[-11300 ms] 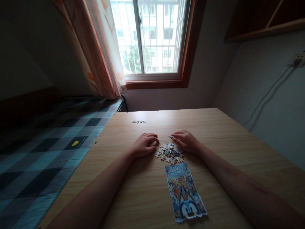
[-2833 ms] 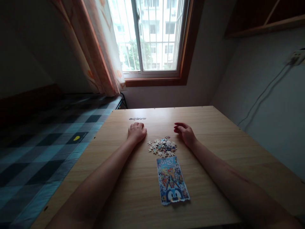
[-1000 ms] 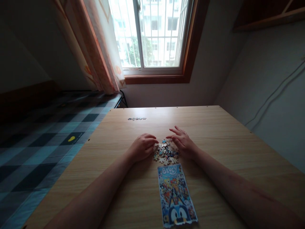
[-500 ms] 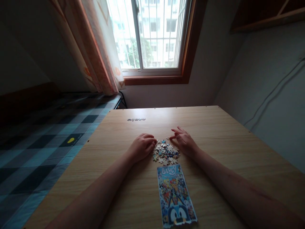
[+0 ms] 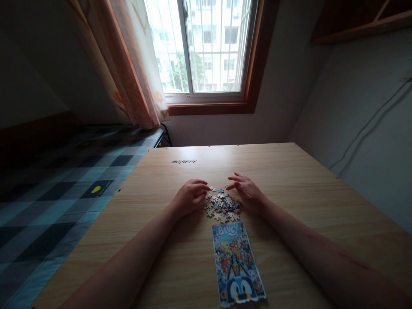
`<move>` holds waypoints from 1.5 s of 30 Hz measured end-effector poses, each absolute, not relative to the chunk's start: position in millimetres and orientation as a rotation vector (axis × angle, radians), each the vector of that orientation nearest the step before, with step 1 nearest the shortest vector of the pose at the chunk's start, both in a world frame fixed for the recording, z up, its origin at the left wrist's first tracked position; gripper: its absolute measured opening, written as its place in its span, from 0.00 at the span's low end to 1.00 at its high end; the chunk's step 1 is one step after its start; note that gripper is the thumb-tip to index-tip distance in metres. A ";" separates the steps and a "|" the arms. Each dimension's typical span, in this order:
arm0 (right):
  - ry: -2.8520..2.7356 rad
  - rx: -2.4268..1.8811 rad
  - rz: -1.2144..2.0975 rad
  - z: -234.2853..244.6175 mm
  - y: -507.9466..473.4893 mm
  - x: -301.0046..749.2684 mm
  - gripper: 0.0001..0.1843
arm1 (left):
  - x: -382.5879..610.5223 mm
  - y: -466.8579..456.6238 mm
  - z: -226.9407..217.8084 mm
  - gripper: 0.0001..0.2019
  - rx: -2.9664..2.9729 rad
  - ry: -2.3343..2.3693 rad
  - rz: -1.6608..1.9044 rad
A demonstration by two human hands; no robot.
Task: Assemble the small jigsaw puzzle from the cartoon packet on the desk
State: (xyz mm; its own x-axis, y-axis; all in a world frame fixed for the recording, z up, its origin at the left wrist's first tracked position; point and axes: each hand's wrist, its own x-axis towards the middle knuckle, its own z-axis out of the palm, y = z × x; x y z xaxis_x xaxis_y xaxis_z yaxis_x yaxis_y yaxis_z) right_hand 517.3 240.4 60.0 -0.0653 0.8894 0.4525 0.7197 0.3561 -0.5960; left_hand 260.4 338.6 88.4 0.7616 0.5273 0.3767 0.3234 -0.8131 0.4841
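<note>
Two bare hands flank one heap of multicoloured, knobbed jigsaw pieces [image 5: 222, 207] on the pale wood-grain desk [image 5: 185, 259]. The left hand [image 5: 189, 198] curls loosely at its edge; from here I can't tell whether it grips any. The right hand [image 5: 248, 193] holds its fingers loosely apart, thumb hidden. Overlap prevents counting. One blue, rectangular printed sheet [image 5: 237, 266] lies nearer, one row of small pieces [image 5: 184, 162] farther off.

Bare left hand [image 5: 189, 198] and bare right hand [image 5: 250, 195], slender-fingered. Left forearm [image 5: 128, 257] and right forearm [image 5: 302, 236] also bare, widening towards the elbow. Right one showed a faint narrow streak lengthwise; nature unclear in dim light.
</note>
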 end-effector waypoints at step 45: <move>-1.637 -1.912 0.073 66.6 235.1 509.9 0.11 | 262.3 330.2 93.3 0.07 2.726 0.478 0.649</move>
State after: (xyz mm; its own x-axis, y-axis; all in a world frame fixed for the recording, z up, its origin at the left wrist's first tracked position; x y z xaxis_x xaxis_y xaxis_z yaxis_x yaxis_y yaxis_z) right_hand 509.9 235.1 66.6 0.2328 0.9112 0.3399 0.8773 -0.0460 -0.4777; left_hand 262.3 330.2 93.3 0.8428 0.3827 0.3785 0.2484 -0.9004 0.3572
